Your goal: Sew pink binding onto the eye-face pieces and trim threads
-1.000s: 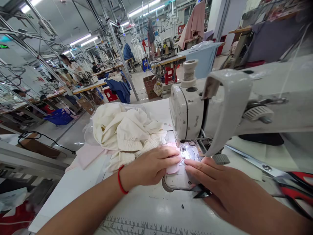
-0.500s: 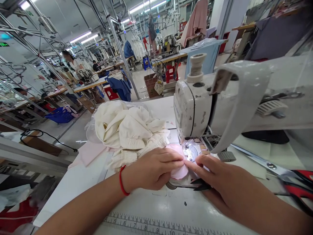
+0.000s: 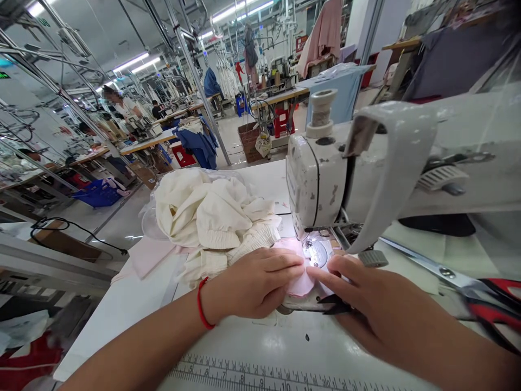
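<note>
My left hand [image 3: 254, 282], a red cord on its wrist, lies with curled fingers pressing a small pink fabric piece [image 3: 300, 283] flat on the bed of a white sewing machine [image 3: 321, 179]. My right hand [image 3: 366, 304] rests opposite, fingertips pinching the same pink piece just in front of the lit needle plate [image 3: 315, 251]. A small dark thread snipper [image 3: 336, 309] lies under my right hand.
A heap of cream garments [image 3: 207, 217] sits on the white table [image 3: 260, 342] left of the machine. Red-handled scissors [image 3: 488, 304] lie at the right. A printed ruler [image 3: 244, 377] runs along the near edge. Other workstations and people fill the background.
The pink piece has shifted out from under the presser foot toward me, and both hands' fingertips have come closer together on it. The view drifted slightly.
</note>
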{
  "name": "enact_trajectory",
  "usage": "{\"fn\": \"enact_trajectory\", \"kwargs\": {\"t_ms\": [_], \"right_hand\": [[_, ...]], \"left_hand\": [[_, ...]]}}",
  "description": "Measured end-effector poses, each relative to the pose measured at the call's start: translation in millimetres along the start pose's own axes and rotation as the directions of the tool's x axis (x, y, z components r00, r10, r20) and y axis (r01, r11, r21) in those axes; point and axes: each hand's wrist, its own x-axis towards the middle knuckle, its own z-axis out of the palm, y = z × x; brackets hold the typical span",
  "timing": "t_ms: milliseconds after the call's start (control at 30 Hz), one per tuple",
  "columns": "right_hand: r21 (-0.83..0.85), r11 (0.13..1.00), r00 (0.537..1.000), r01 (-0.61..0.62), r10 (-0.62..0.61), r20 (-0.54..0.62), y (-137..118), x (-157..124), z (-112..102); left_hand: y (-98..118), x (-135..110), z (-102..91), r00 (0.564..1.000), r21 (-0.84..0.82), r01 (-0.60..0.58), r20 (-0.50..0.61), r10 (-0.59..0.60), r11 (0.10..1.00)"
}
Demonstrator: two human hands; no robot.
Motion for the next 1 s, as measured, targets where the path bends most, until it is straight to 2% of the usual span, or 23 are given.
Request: {"fn": "enact_trajectory", "kwargs": {"t_ms": [200, 367, 500, 633, 833, 1000], "right_hand": [[0.042, 0.999, 1.000, 0.029, -0.029, 0.001, -1.1, 0.4, -5.6], [0.018, 0.999, 0.999, 0.044, -0.044, -0.011, -0.4, -2.5, -7.5], [-0.006, 0.996, 0.996, 0.088, -0.089, -0.026, 0.7, -4.7, -5.8], [0.012, 0.997, 0.997, 0.077, -0.076, -0.024, 1.8, -4.1, -4.8], [-0.020, 0.998, 0.998, 0.066, -0.066, -0.010, 5.3, -3.2, -6.6], [-0.017, 0.998, 0.998, 0.067, -0.067, 0.019, 8.8, -6.2, -5.7]], "left_hand": [[2.2, -1.1, 1.7, 0.999, 0.017, -0.038, -0.007, 0.038, 0.999], [5.1, -1.1, 1.4, 1.000, 0.047, -0.008, -0.022, 0.009, 0.999], [4.5, -0.7, 0.3, 1.000, -0.018, 0.002, -0.003, -0.002, 1.000], [3.5, 1.5, 0.6, 1.000, -0.037, -0.004, 0.011, 0.005, 0.999], [1.8, 1.5, 2.7, 1.000, 0.004, -0.006, -0.024, 0.006, 1.000], [0.1, -0.2, 3.5, 1.000, 0.004, 0.004, 0.000, -0.004, 1.000]]}}
